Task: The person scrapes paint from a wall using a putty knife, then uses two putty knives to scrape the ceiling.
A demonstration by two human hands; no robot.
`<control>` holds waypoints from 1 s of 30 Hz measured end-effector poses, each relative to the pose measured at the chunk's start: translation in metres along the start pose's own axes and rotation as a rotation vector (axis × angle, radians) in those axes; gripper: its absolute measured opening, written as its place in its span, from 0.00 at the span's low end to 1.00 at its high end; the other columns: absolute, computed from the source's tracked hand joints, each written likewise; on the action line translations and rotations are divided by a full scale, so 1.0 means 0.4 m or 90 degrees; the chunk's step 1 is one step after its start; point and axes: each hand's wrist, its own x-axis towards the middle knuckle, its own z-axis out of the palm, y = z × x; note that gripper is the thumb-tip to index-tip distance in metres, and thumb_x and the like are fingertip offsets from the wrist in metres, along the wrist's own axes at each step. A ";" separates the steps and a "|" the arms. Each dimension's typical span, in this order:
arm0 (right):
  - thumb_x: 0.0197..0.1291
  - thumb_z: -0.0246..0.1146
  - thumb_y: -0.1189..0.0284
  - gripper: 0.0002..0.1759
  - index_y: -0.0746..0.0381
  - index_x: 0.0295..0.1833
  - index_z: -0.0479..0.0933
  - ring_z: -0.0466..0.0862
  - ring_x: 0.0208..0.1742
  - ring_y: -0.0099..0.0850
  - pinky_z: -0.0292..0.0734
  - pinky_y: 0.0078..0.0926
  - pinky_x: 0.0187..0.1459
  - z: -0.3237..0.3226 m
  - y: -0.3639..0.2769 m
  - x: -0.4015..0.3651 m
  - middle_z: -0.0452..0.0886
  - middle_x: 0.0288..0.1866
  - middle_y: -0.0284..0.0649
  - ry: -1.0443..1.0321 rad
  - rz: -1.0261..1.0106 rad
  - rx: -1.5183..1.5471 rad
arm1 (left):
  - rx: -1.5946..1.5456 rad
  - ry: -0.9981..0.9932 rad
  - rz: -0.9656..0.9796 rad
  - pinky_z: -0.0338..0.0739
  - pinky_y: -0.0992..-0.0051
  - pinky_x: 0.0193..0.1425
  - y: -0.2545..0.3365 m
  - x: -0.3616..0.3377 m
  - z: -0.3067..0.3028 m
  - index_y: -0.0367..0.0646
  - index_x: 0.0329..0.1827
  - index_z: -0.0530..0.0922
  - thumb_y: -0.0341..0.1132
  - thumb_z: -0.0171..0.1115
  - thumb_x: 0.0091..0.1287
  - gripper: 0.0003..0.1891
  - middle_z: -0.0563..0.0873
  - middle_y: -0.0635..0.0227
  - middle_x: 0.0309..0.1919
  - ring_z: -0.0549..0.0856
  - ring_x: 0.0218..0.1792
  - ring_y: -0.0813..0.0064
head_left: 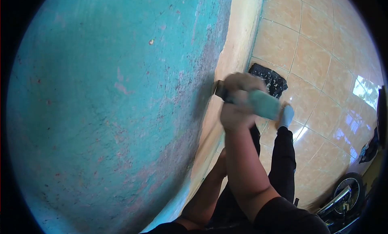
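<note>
Both of my hands grip one tool against a worn turquoise wall. My right hand is closed around the tool's pale green handle. My left hand sits above it, pressing near the dark blade end, which touches the wall where the turquoise paint meets the cream lower band. The hands and the tool are blurred by motion. My left forearm runs up behind the right forearm and is partly hidden.
Below lies a glossy beige tiled floor with a black speckled cloth by the wall's foot. My legs in black trousers and one foot are visible. A motorcycle wheel stands at the lower right.
</note>
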 end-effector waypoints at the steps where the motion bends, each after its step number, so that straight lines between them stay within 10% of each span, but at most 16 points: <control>1: 0.51 0.54 0.67 0.08 0.57 0.34 0.63 0.64 0.28 0.26 0.63 0.29 0.34 -0.016 -0.016 0.010 0.64 0.25 0.32 0.019 0.016 0.146 | -0.004 0.000 -0.001 0.74 0.76 0.54 -0.005 0.003 -0.001 0.38 0.63 0.69 0.46 0.45 0.75 0.23 0.79 0.65 0.53 0.78 0.52 0.76; 3: 0.49 0.56 0.69 0.09 0.57 0.35 0.64 0.66 0.29 0.29 0.65 0.31 0.34 -0.026 -0.081 0.025 0.65 0.26 0.34 0.028 0.001 0.377 | -0.010 0.005 -0.001 0.74 0.76 0.54 -0.008 0.006 -0.008 0.38 0.63 0.69 0.46 0.45 0.75 0.22 0.79 0.65 0.53 0.78 0.52 0.76; 7: 0.50 0.54 0.67 0.08 0.56 0.35 0.65 0.63 0.27 0.27 0.63 0.29 0.34 0.025 0.027 -0.058 0.65 0.25 0.35 -0.046 0.030 0.002 | -0.003 0.002 -0.001 0.73 0.76 0.54 0.005 0.000 -0.001 0.39 0.63 0.69 0.46 0.45 0.75 0.22 0.79 0.65 0.53 0.78 0.52 0.76; 10: 0.51 0.54 0.67 0.08 0.56 0.34 0.64 0.63 0.26 0.27 0.63 0.29 0.33 -0.008 -0.011 -0.013 0.65 0.25 0.34 0.105 0.081 0.192 | 0.004 -0.005 -0.004 0.73 0.76 0.54 0.008 0.002 -0.004 0.39 0.63 0.69 0.46 0.45 0.75 0.22 0.79 0.65 0.53 0.78 0.52 0.76; 13: 0.54 0.56 0.66 0.11 0.57 0.31 0.61 0.63 0.23 0.26 0.60 0.27 0.29 -0.031 -0.076 0.030 0.64 0.23 0.33 -0.026 -0.061 0.344 | -0.006 0.001 -0.008 0.73 0.76 0.54 0.000 0.005 -0.012 0.39 0.63 0.69 0.46 0.45 0.75 0.22 0.79 0.65 0.53 0.78 0.52 0.76; 26: 0.50 0.57 0.68 0.09 0.59 0.35 0.67 0.72 0.31 0.31 0.70 0.32 0.37 0.017 0.026 -0.031 0.73 0.30 0.39 -0.129 0.067 -0.052 | -0.003 -0.004 -0.007 0.73 0.76 0.55 0.004 0.016 -0.010 0.39 0.62 0.69 0.45 0.45 0.75 0.22 0.79 0.65 0.53 0.78 0.53 0.76; 30: 0.54 0.59 0.65 0.13 0.57 0.32 0.61 0.64 0.23 0.28 0.61 0.24 0.25 -0.040 -0.053 0.067 0.67 0.23 0.35 0.032 -0.051 0.303 | -0.010 0.004 -0.022 0.73 0.76 0.55 -0.020 0.024 -0.034 0.39 0.62 0.69 0.45 0.45 0.75 0.22 0.79 0.65 0.53 0.77 0.53 0.76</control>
